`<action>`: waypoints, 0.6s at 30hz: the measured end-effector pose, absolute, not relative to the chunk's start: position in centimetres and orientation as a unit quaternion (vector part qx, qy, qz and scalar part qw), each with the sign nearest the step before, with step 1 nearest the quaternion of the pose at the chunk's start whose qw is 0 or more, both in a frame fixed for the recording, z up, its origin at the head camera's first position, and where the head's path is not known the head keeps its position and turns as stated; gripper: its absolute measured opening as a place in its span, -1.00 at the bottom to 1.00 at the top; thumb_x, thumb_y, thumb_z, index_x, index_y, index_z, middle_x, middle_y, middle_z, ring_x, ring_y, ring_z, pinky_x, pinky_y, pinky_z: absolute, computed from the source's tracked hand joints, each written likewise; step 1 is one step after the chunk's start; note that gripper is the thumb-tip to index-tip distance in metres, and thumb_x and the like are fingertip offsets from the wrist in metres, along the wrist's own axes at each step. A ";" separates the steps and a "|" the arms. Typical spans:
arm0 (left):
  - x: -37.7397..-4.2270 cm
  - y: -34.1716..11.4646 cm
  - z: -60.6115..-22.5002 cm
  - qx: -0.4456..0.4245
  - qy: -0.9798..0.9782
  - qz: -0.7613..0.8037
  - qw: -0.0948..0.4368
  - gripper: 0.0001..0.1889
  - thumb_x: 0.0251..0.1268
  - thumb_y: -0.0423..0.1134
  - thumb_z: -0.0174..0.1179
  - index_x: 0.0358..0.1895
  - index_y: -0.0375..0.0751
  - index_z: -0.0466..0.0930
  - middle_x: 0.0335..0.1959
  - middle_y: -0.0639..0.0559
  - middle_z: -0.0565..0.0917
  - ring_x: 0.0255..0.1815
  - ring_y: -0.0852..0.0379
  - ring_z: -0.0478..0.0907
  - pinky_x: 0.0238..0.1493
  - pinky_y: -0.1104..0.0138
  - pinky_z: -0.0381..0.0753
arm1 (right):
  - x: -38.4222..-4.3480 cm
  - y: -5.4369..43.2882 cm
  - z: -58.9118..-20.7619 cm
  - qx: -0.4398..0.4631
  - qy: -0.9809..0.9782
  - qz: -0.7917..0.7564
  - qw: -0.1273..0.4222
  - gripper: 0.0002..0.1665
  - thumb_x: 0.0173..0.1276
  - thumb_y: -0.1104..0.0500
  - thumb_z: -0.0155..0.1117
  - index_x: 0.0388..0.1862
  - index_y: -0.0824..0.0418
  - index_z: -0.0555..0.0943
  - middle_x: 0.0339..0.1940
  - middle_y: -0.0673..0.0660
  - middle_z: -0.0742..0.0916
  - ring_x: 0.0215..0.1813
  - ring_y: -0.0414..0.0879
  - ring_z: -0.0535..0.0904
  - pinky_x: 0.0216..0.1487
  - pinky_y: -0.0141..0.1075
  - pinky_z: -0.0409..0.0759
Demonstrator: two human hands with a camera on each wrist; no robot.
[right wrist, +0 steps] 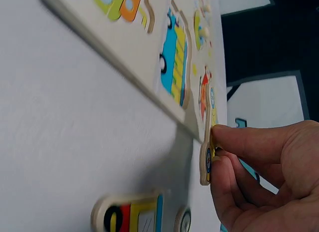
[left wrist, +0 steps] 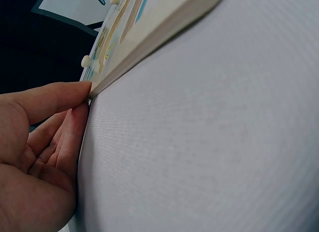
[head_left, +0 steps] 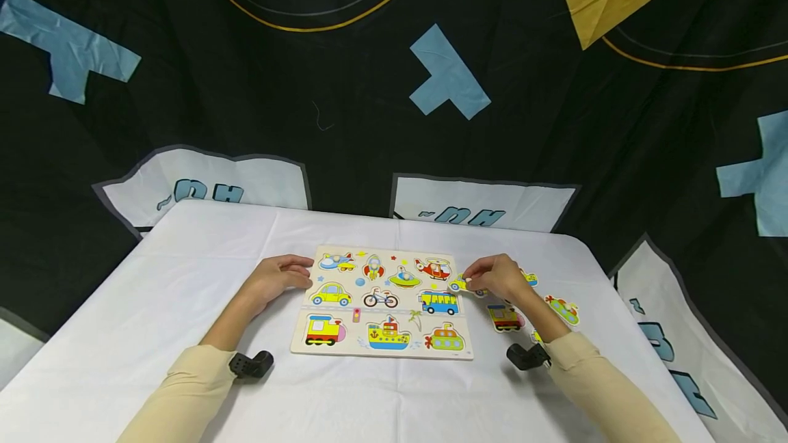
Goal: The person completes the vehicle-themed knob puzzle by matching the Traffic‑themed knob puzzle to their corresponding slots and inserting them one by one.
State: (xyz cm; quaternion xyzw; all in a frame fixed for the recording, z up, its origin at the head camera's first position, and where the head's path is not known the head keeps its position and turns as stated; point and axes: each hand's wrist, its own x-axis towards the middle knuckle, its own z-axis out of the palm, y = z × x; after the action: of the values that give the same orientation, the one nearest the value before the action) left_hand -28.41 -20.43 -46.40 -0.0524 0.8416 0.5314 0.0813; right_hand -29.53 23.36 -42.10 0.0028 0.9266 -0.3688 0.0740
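A wooden peg puzzle board [head_left: 357, 346] with vehicle pictures lies flat on the white-covered table. My left hand [head_left: 282, 280] rests at the board's left edge, its thumb and a fingertip touching the rim. In the left wrist view the other fingers [left wrist: 46, 134] bend loosely below the thumb. Over by the board's right edge, my right hand [head_left: 500, 277] pinches a yellow car piece [right wrist: 206, 166] between thumb and fingers. The piece is tilted on edge in the right wrist view, overlapping the board's corner near the red helicopter picture [head_left: 434, 268]. Part of it is hidden by the fingers.
Loose pieces lie right of the board, among them a train piece [head_left: 505, 318] and a submarine piece [head_left: 562, 310]. Small knobs stand on the plane [head_left: 332, 262], rocket [head_left: 373, 269] and flying saucer [head_left: 404, 279]. A black curtain [head_left: 345, 108] hangs behind the table.
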 end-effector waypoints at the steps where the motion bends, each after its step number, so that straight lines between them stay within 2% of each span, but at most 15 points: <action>1: -28.4 -20.4 -46.4 -0.053 0.842 0.531 0.082 -0.47 0.20 -0.25 0.38 0.27 -0.19 0.58 -0.09 -0.04 0.74 -0.04 0.03 0.61 0.22 0.10 0.44 | -29.6 23.1 -42.1 0.001 0.925 -0.372 0.073 -0.80 0.17 0.23 0.52 -0.20 0.21 0.79 -0.33 0.07 0.76 -0.27 -0.06 0.54 -0.26 -0.27 0.45; 10: -28.4 -20.2 -46.3 -0.061 0.844 0.527 0.082 -0.47 0.20 -0.24 0.38 0.28 -0.17 0.58 -0.07 -0.06 0.74 0.02 0.00 0.59 0.26 0.04 0.43 | -30.3 20.5 -41.8 -0.004 0.922 -0.381 0.065 -0.84 0.13 0.25 0.54 -0.28 0.18 0.79 -0.39 0.06 0.72 -0.30 -0.05 0.52 -0.33 -0.30 0.44; 18: -28.2 -20.3 -46.2 -0.058 0.845 0.526 0.084 -0.47 0.21 -0.24 0.37 0.29 -0.19 0.58 -0.05 -0.07 0.75 0.01 0.01 0.61 0.26 0.04 0.43 | -30.4 17.8 -41.4 -0.020 0.926 -0.372 0.060 -0.86 0.13 0.26 0.55 -0.30 0.15 0.80 -0.31 0.05 0.78 -0.23 -0.05 0.54 -0.27 -0.31 0.45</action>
State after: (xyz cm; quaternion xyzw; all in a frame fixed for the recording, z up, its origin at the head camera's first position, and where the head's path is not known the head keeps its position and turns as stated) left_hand -28.21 -20.26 -46.24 -0.0578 0.8445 0.5257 0.0840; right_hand -30.35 17.78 -41.43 -0.0197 0.9259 -0.3725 0.0597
